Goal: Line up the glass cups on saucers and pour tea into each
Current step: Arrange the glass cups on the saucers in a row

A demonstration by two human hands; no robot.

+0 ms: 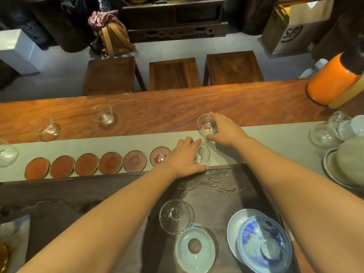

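Several round brown saucers (pixel 86 164) lie in a row on the grey runner (pixel 266 138); the rightmost saucer (pixel 158 155) is pinkish and bare. My left hand (pixel 186 156) grips a glass cup (pixel 202 154) on the runner just right of that saucer. My right hand (pixel 224 131) holds a second glass cup (pixel 206 125) at the runner's far edge. Two more glass cups (pixel 103 116) (pixel 49 131) stand on the wooden table (pixel 177 109) to the left, and another glass (pixel 7 154) sits at the left edge.
A dark carved tea tray (pixel 216 186) in front holds a glass lid (pixel 176 215), a celadon lid (pixel 195 247) and a blue-and-white bowl (pixel 264 245). Glass pitchers (pixel 325 134) and a grey pot (pixel 350 164) stand right, an orange canister (pixel 332 85) behind. Three stools (pixel 173 73) line the far side.
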